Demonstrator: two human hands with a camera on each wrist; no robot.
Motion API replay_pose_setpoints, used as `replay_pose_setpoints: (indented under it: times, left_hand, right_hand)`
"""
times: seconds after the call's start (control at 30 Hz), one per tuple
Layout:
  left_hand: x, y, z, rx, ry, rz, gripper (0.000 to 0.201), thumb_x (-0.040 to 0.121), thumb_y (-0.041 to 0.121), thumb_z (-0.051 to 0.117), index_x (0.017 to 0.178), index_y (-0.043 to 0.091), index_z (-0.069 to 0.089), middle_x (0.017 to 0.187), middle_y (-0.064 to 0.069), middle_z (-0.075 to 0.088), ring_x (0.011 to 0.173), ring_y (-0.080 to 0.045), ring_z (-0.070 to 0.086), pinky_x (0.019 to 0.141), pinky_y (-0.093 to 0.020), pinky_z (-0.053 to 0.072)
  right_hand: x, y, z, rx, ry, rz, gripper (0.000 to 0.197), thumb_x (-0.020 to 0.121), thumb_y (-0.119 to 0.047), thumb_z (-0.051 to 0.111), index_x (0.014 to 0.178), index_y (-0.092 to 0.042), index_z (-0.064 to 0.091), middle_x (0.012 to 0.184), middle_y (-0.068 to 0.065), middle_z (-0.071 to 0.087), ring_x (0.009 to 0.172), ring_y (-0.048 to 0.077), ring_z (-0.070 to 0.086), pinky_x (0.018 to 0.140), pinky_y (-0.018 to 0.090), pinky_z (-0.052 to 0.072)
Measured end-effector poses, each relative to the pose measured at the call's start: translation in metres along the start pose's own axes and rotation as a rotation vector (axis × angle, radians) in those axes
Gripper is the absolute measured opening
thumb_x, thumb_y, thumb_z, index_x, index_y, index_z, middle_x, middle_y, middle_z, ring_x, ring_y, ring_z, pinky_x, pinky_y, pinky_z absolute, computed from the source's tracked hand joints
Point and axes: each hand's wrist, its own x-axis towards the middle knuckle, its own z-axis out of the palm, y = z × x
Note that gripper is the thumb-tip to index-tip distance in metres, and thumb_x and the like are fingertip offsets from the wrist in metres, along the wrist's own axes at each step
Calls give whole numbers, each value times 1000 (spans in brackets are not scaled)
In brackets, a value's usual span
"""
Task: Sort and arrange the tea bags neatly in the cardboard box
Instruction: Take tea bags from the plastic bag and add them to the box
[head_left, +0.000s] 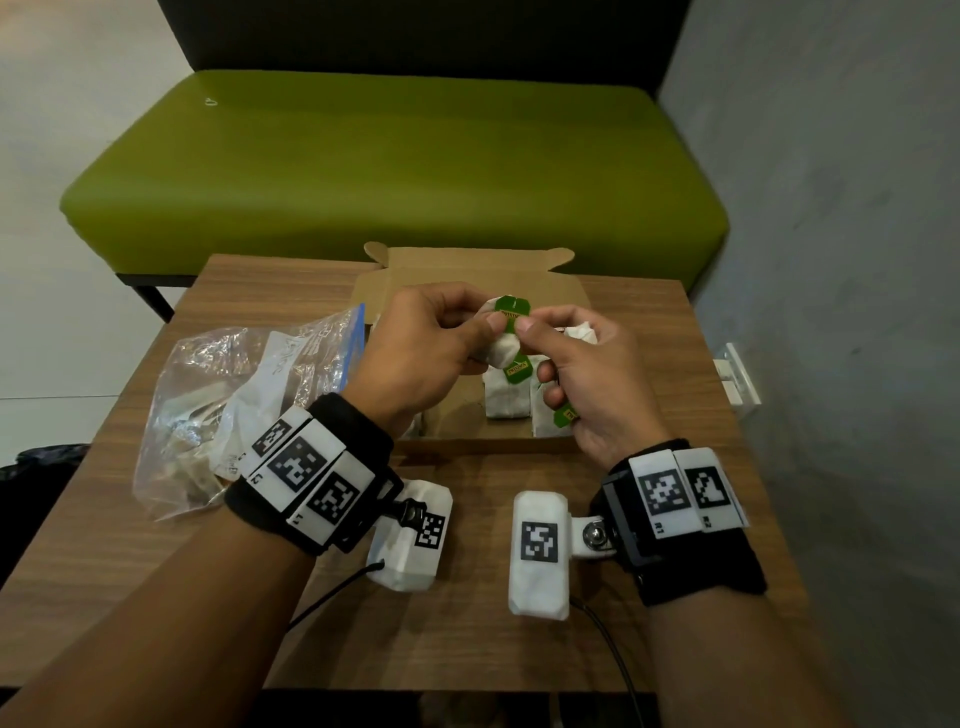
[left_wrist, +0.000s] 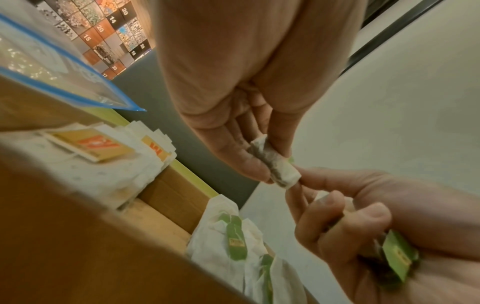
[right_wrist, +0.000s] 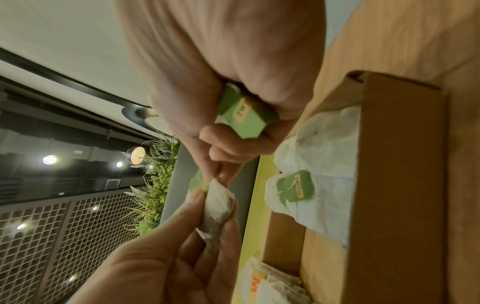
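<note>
Both hands meet at the centre of the head view, above the open cardboard box. Left hand pinches a white tea bag between thumb and fingertips; its green tag stands up between the two thumbs. Right hand pinches that same tag with thumb and forefinger, while its lower fingers curl round a second tea bag whose green tag pokes out below the palm. From the left wrist view the pinched bag is a crumpled roll held at the middle of the frame, and the right hand sits at the lower right with the other green tag tucked in its fingers. Inside the box, at the centre of the head view just below the hands, two green-tagged tea bags lie flat side by side. In the left wrist view a group of yellow-and-orange tagged tea bags lies in the box at the left of the frame, apart from the green ones. A clear zip bag with a blue strip rests on the wooden table at the left, touching the box's left wall. A green bench fills the upper part of the head view behind the table.
</note>
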Motion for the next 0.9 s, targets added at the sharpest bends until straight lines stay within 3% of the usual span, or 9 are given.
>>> replay_pose_setpoints:
  times: [0.1,0.2,0.33,0.43,0.5,0.57,0.73,0.8,0.9]
  left_hand:
    - [-1,2,0,13,12,8,1,95,11,62,95,12,64,80,-8,73,68,-10,68,59,-23,55]
    - [0,-1,0,122,16,29,3,94,16,65,91,15,64,84,-15,72,70,-18,67,61,-30,55]
    - [3,-7,-6,361,-47,41,9,89,24,72,82,22,67,69,2,70,63,-11,65,61,-31,48]
    - [3,-9,-6,494,-93,-10,8,86,26,75,81,22,69,73,1,71,65,-16,63,62,-33,50]
    - [2,-9,-3,582,-122,-35,9,86,27,75,81,23,68,75,1,70,64,-12,61,58,-26,48]
    - [2,-11,0,652,-158,-81,7,87,26,73,84,22,68,76,5,69,59,-3,57,51,-17,40]
    - [6,-17,8,773,-217,-142,8,87,25,73,95,22,70,93,4,69,84,-12,64,71,-24,48]
    - [8,-19,12,854,-185,-102,15,87,25,73,101,19,71,95,4,65,87,-13,60,72,-24,45]
    - [11,-20,15,906,-146,-48,14,87,24,73,97,14,71,96,0,66,90,-16,60,74,-25,45]
  right_hand:
    - [-1,1,0,-13,-59,53,5,93,-22,72,92,-17,71,83,4,62,52,4,46,38,16,34]
    - [0,2,-2,-27,-64,24,6,92,-17,73,87,-17,69,80,3,61,52,4,44,38,16,34]
    - [0,3,-5,-109,-50,-47,11,91,-15,74,81,-17,70,70,-8,63,50,3,45,40,17,35]
    - [0,4,-6,-130,-11,-33,9,94,-21,71,90,-13,71,75,-4,65,49,2,47,41,17,36]
    - [2,4,-8,-62,48,30,19,97,-29,66,100,-11,70,78,-2,64,52,2,46,42,16,37]
    - [3,2,-10,56,88,91,27,99,-38,61,100,-12,68,77,-3,61,54,3,45,41,16,36]
    - [5,0,-12,313,107,243,35,102,-45,53,94,-13,64,74,-2,57,52,4,45,39,15,35]
    - [7,0,-14,365,102,272,32,102,-43,53,95,-13,62,74,-2,57,51,4,45,38,15,35]
    - [8,1,-16,390,99,278,28,102,-39,55,92,-14,63,73,-2,57,49,4,45,37,14,34]
